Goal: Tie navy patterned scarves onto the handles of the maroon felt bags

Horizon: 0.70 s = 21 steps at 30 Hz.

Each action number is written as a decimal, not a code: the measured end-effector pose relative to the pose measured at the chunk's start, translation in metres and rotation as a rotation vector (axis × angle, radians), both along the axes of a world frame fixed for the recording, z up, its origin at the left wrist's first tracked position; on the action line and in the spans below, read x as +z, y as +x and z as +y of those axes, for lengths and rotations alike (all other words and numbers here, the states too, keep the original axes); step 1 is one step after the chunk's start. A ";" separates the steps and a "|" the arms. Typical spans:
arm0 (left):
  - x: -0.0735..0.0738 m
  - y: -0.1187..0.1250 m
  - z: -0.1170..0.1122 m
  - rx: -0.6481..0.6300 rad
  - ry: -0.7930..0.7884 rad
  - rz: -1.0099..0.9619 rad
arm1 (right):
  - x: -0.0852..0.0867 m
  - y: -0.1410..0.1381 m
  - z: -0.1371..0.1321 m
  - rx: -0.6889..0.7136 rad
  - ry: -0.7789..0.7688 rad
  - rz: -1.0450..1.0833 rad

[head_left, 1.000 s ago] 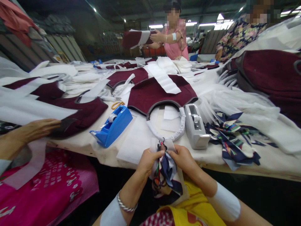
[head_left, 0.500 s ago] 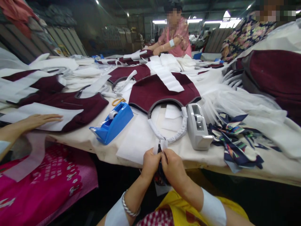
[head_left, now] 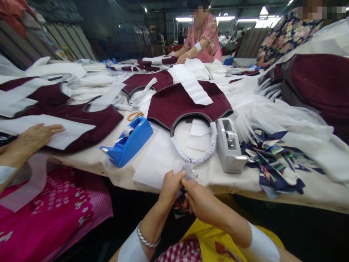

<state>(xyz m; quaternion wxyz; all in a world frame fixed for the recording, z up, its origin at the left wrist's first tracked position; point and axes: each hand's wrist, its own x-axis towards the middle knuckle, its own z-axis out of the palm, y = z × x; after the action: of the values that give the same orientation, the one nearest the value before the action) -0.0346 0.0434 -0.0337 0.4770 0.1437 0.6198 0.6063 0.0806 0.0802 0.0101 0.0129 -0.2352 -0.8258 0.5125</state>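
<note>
My left hand (head_left: 169, 187) and my right hand (head_left: 200, 196) meet just off the table edge. Both are closed on a dark patterned scarf (head_left: 180, 206) that hangs below the fingers. A piece of thin white paper (head_left: 183, 166) is folded around the scarf's upper part, pinched at my left fingertips. Right above lies the bag handle (head_left: 203, 159), sleeved in white wrapping, on a maroon bag (head_left: 188, 100) with dark trim. A white paper strip (head_left: 192, 85) rests across the bag. My right fingers partly hide the scarf.
A blue tape dispenser (head_left: 131, 142) stands left of the handle, a grey one (head_left: 231, 145) right. Patterned scarves (head_left: 272, 160) lie farther right. A co-worker's hand (head_left: 38, 136) touches white paper on another bag at left. Orange-handled scissors (head_left: 135, 116) lie behind. Two people stand across the table.
The white paper, earlier standing as two separate flaps, is now folded together over the scarf. My right hand has turned and dropped slightly. The co-worker's hand at left has shifted left.
</note>
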 end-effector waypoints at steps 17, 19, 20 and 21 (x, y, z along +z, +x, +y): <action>0.021 -0.004 -0.020 -0.132 -0.231 0.902 | -0.044 -0.039 0.035 -0.652 -0.459 0.147; 0.018 0.005 -0.026 -0.144 -0.256 1.238 | -0.050 -0.041 0.033 -0.681 -0.431 0.155; 0.017 0.008 -0.028 -0.146 -0.247 1.367 | -0.053 -0.042 0.033 -0.692 -0.427 0.155; 0.015 0.012 -0.029 -0.138 -0.228 1.453 | -0.056 -0.042 0.032 -0.701 -0.429 0.152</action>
<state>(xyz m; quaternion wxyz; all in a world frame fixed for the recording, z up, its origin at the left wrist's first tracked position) -0.0226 0.0146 -0.0185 -0.0045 0.4970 0.8282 0.2588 0.0382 0.1123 -0.0457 0.1981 -0.4608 -0.5671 0.6533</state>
